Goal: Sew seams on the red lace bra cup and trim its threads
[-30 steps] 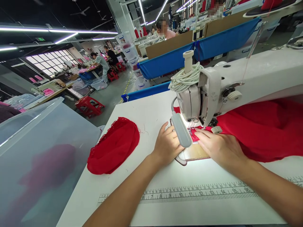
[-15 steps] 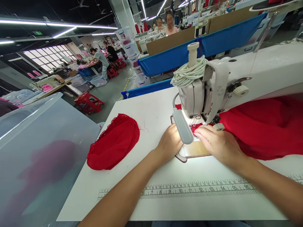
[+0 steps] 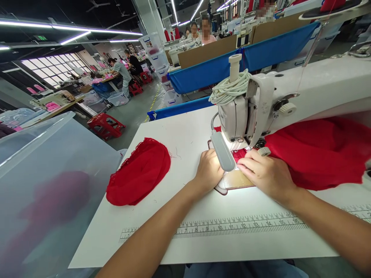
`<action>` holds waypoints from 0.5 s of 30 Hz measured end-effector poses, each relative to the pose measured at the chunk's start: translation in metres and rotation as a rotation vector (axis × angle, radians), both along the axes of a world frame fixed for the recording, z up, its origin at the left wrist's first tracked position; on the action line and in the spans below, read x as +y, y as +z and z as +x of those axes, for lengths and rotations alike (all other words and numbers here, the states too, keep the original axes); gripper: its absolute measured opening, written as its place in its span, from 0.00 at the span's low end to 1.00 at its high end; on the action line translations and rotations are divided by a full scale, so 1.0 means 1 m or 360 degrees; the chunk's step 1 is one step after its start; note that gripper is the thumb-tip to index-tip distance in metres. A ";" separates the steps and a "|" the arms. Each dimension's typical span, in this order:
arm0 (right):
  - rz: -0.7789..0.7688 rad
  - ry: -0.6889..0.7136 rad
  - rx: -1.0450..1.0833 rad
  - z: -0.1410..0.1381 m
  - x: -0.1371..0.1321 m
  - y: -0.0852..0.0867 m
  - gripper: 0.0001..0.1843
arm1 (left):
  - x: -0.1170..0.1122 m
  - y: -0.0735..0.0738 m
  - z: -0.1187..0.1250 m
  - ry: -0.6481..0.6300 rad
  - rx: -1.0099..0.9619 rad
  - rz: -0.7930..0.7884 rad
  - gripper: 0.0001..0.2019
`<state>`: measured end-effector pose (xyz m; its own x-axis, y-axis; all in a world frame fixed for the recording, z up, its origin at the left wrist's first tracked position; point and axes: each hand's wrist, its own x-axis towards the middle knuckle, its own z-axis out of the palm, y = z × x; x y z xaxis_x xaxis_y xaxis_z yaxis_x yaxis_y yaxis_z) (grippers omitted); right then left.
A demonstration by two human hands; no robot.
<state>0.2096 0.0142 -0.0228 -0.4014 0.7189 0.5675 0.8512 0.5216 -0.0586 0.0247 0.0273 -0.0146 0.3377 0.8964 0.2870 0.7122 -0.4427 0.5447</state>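
Under the head of the white sewing machine (image 3: 234, 117), a small stretch of red lacy fabric (image 3: 239, 155) shows in bright light. My right hand (image 3: 265, 170) is closed, thumb and fingers pinched at the edge of this fabric, just right of the needle area. On the other side, my left hand (image 3: 210, 170) rests by the machine's bed; a grey lamp (image 3: 223, 151) covers its fingertips, so its grip is hidden. A large red cloth (image 3: 319, 154) is bunched beneath the machine arm, behind my right hand.
A folded red piece with a lacy edge (image 3: 139, 173) lies left on the white table (image 3: 185, 247), whose front carries a printed ruler (image 3: 220, 228). A translucent bin (image 3: 58, 162) adjoins the table's left edge. Farther off are a red stool (image 3: 106, 125) and people at machines.
A little more red lacy fabric shows between my hands under the machine head. The large red cloth on the right has shifted slightly. The view has tilted a little; both hands keep nearly the same place.
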 end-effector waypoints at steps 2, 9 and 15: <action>-0.0006 0.0001 -0.0018 0.000 0.002 -0.002 0.16 | 0.000 0.000 0.000 -0.0011 0.0018 0.0017 0.08; 0.0177 -0.0027 0.0001 -0.002 0.010 -0.005 0.15 | 0.002 -0.003 -0.002 -0.0027 0.0099 0.0122 0.10; 0.0442 -0.0066 -0.0034 -0.002 0.007 0.001 0.15 | -0.001 -0.003 -0.004 -0.0006 0.0243 0.0331 0.12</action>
